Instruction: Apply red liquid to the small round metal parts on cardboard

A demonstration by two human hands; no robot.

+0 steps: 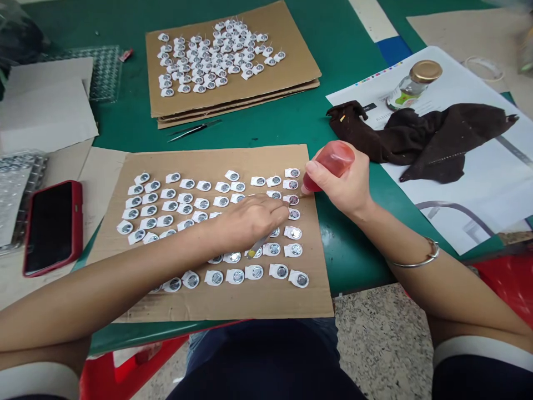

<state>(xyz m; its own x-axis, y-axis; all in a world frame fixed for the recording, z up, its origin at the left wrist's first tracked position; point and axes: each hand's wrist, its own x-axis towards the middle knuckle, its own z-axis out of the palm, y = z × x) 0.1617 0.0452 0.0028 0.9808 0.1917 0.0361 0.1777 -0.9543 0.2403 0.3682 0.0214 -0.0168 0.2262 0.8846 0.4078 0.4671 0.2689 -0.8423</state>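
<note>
My right hand (347,180) is wrapped round a red squeeze bottle (336,158), whose lower end points down and left at the right-hand column of small parts. My left hand (254,219) lies over the cardboard sheet (225,304), fingers pinched on a slim tool (259,244) with a yellowish rear end. Its kind is unclear, and its front is mostly covered by the fingers. Beside those fingertips sits a small white part with a round silver centre (291,199). Rows of similar parts (235,276) cover the sheet, some hidden under my left hand and forearm.
A stack of cardboard (237,100) at the back holds many more such parts. Tweezers (194,130) lie before it. A phone (54,228) and clear plastic trays (102,72) are at left. A dark cloth (437,139) and glass jar (410,89) rest on printed paper (466,205) at right.
</note>
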